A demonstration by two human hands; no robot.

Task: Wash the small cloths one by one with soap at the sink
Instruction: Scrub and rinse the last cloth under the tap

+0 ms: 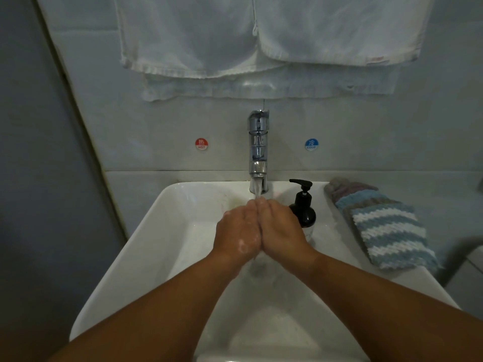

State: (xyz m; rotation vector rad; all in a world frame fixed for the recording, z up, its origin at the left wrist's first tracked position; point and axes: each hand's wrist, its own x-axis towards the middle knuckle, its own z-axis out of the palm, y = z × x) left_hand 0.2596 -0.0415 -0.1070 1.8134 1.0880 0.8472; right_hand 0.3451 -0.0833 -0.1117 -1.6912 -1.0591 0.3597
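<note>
My left hand (239, 228) and my right hand (281, 228) are pressed palm to palm over the white sink (146, 231), fingers straight, under the water running from the chrome tap (258, 150). Soap foam clings to the back of my left hand. Neither hand holds a cloth. A stack of small knitted cloths (386, 228), striped blue, white and grey, lies on the sink's right ledge. The black pump soap bottle (303, 207) stands just right of my right hand, between it and the cloths.
White towels (235, 43) hang on the tiled wall above the tap. Red HOT (201, 144) and blue COLD (311, 144) stickers flank the tap. A grey wall panel (39, 178) runs down the left side. A dark object edge (465, 254) shows at far right.
</note>
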